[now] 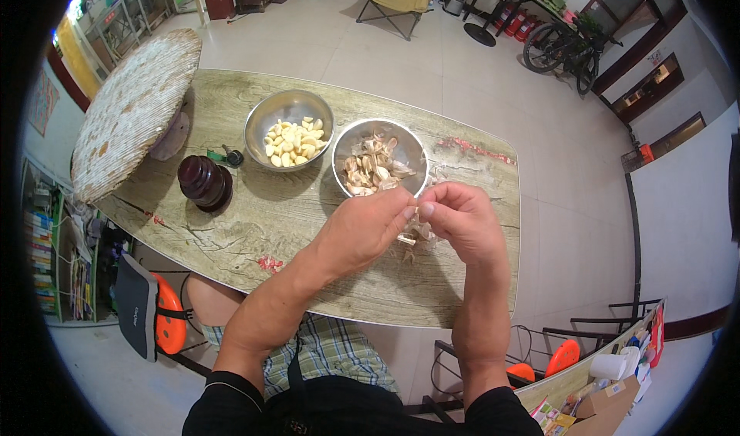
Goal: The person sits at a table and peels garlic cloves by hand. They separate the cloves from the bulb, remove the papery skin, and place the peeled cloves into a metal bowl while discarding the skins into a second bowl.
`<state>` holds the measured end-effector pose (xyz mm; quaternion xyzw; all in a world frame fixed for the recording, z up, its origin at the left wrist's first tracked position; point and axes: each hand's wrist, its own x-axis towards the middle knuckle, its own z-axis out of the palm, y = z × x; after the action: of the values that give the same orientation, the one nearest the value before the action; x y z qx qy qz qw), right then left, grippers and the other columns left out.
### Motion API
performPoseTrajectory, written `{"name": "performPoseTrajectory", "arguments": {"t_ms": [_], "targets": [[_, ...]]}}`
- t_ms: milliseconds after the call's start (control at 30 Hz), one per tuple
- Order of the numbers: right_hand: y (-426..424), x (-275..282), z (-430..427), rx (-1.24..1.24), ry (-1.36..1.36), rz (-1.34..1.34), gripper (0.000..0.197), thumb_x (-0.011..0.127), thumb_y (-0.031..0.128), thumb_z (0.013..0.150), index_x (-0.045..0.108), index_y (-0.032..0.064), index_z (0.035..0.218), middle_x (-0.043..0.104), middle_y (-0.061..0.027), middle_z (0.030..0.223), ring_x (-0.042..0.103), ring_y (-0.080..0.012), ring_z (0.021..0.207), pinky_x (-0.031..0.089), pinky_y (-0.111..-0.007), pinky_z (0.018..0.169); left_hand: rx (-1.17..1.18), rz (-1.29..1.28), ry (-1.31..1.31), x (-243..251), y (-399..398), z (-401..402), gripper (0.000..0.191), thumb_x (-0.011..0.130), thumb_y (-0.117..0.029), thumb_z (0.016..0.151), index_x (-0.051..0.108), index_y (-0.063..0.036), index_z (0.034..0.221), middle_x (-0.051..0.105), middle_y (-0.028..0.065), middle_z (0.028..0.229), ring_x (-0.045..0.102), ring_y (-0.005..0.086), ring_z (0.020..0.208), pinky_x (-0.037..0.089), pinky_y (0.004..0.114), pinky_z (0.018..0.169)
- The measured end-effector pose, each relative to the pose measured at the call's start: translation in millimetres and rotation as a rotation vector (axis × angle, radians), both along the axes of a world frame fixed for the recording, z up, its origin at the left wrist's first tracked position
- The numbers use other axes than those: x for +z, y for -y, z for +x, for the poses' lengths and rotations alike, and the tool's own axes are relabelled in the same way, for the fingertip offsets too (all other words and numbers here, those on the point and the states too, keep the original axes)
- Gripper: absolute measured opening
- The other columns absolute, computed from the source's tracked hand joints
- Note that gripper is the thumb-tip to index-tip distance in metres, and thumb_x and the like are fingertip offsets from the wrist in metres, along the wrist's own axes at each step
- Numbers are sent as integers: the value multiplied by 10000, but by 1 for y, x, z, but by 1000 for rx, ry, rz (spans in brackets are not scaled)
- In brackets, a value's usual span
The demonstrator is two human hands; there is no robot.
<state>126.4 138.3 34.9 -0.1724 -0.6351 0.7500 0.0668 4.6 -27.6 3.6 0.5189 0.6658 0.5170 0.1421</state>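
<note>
My left hand (370,219) and my right hand (462,219) meet at their fingertips near the table's right part, pinching a small pale garlic clove (417,210) between them. Just beyond them stands a metal bowl (425,152) of unpeeled garlic cloves (378,164); my left hand covers its near edge. To its left another metal bowl (252,126) holds peeled white cloves (293,141). Loose garlic skins (425,233) lie on the table under and beside my hands. How much skin is on the held clove is hidden by my fingers.
A dark reddish-brown lidded jar (206,183) and a small black item with a green strap (233,157) stand on the wood-patterned table (248,233). A large round woven tray (139,112) leans over its left end. Orange stools (169,314) are below.
</note>
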Motion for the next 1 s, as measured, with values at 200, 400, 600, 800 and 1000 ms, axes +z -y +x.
{"name": "performPoseTrajectory", "arguments": {"t_ms": [200, 400, 600, 800, 1000], "targets": [[2, -3, 0, -22, -43, 128, 104, 724, 100, 909, 715, -1, 931, 659, 22, 783, 528, -29, 661, 415, -201, 579, -7, 11, -22, -2, -2, 0, 156, 563, -181, 992, 598, -30, 972, 602, 158, 821, 620, 363, 755, 495, 416, 673], [6, -6, -3, -52, -54, 156, 88, 720, 78, 910, 713, -6, 938, 655, 29, 783, 514, -21, 661, 395, -191, 572, 44, 10, 43, 0, -1, 1, 146, 588, -174, 962, 609, -30, 953, 607, 155, 785, 607, 321, 696, 492, 397, 646], [7, -12, -5, -64, -66, 102, 96, 731, 75, 902, 710, -7, 947, 662, 26, 798, 516, -19, 662, 394, -188, 567, 76, 16, 105, 0, 0, 2, 134, 605, -152, 948, 643, -24, 958, 622, 111, 749, 600, 210, 655, 496, 336, 630], [16, -13, -12, -192, -174, -20, 141, 757, 75, 890, 710, -11, 990, 692, -5, 844, 578, -31, 712, 455, -187, 613, 108, 76, 208, 6, -1, 5, 102, 618, -126, 924, 611, -24, 912, 605, 146, 753, 596, 265, 646, 491, 366, 612], [29, -4, -11, -165, -131, 103, 202, 715, 68, 925, 714, -51, 1088, 740, -72, 962, 670, -98, 845, 538, -224, 766, 158, 137, 178, 5, -1, 4, 83, 617, -109, 923, 625, -27, 930, 622, 134, 757, 607, 250, 645, 501, 352, 616]]}}
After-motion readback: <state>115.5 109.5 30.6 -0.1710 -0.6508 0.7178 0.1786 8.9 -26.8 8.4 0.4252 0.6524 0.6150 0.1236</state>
